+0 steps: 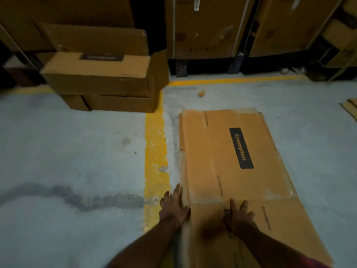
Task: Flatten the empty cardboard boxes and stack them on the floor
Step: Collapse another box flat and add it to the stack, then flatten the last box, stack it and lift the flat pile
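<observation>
A flattened brown cardboard box (231, 157) with a black Crompton label lies on the grey floor, right of a yellow line; more flat cardboard shows under its left edge. My left hand (173, 206) rests with straight fingers along the near left edge of the sheet. My right hand (239, 211) presses flat on the cardboard near its fold line, fingers spread. A stack of unflattened brown boxes (100, 74) stands at the upper left, the top one lying on its side with an open flap.
Tall cartons (208, 26) line the back wall. A yellow floor line (156, 151) runs away from me and turns right. A small brown scrap (201, 93) lies on the floor. More flat cardboard (350, 108) shows at the right edge.
</observation>
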